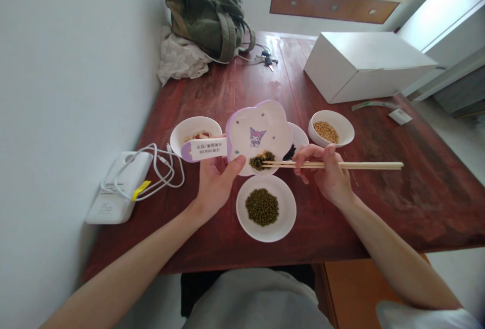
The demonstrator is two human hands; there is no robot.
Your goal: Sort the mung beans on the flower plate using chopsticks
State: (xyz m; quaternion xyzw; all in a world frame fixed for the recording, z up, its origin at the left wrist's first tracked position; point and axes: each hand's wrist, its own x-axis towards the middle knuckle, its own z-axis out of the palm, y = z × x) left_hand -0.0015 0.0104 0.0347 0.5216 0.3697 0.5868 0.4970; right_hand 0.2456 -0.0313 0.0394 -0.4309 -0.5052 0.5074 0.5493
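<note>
My left hand (217, 186) grips a tilted, flower-shaped white plate (261, 129) with a purple rim and a cartoon figure. A printed white label (208, 148) sticks out past the plate's left edge. My right hand (322, 171) holds wooden chopsticks (333, 165), their tips over a small heap of green and yellow beans (262, 160) on the plate. Below my hands, a white bowl holds mung beans (261, 207). Other white dishes hold soybeans (326, 132), black beans (290, 153) and a pale mix (197, 136), partly hidden by the label.
The dishes stand on a red-brown wooden table (424, 192) against a white wall (49, 116). A white power bank (117, 187) with a coiled cable lies at left. Farther back are a white box (366, 66), keys (267, 59), a green bag (206, 15) and crumpled cloth (180, 56).
</note>
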